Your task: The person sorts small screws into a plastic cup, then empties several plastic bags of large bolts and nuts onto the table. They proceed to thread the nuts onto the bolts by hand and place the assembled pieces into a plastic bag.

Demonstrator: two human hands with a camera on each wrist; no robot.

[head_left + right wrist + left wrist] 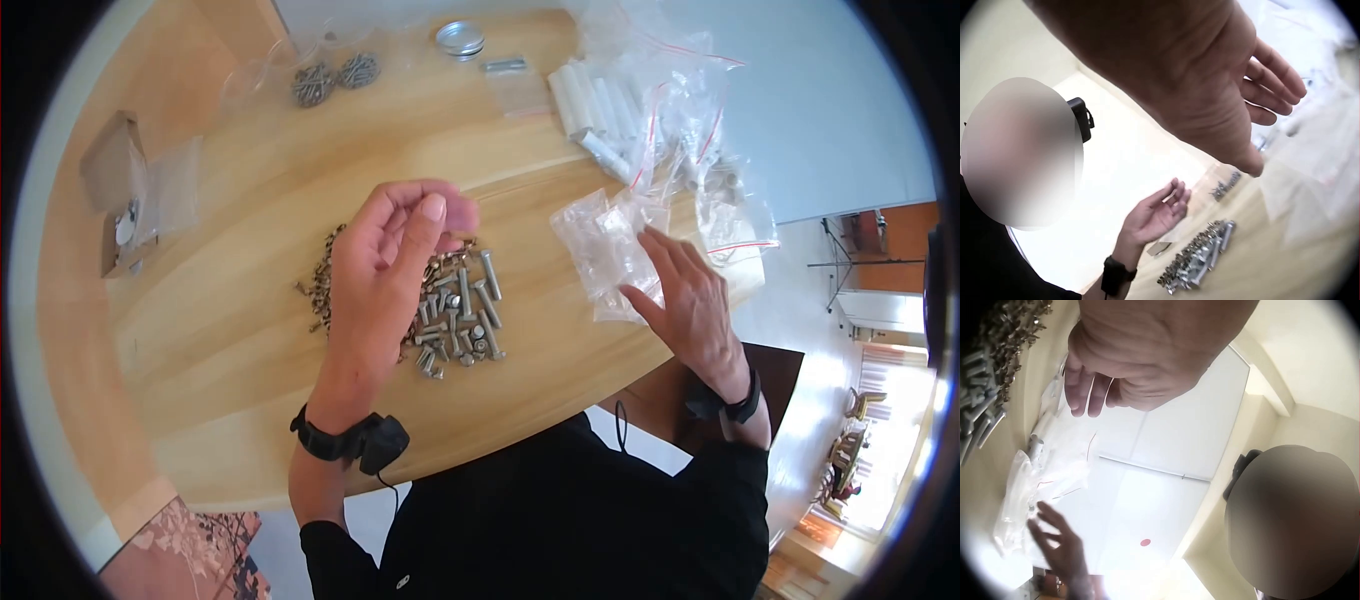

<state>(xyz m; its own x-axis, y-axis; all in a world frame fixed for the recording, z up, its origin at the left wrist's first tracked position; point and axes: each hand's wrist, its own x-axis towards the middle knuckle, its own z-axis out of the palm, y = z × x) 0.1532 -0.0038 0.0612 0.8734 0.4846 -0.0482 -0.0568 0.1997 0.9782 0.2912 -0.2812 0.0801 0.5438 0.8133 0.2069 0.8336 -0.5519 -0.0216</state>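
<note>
My left hand [390,250] is raised over the table beside the bolts, palm up, with loosely bent fingers and nothing visible in them. Below it lies a pile of silver hex bolts [465,310] next to a heap of small bronze-coloured screws [322,285], partly hidden by the hand and forearm. Over the crumpled clear plastic bags [605,255] reaches my right hand [695,310], its fingers fairly straight and the thumb apart. Its fingertips overlap the edge of the bags in the head view; in the right wrist view they show no grasped thing.
More zip bags [690,110] and white rolls [595,100] lie at the back right. Two containers of screws [313,85], stacked round lids [460,38] and a small bag with a bolt [505,65] stand farther back. An opened cardboard box [115,180] sits at the left.
</note>
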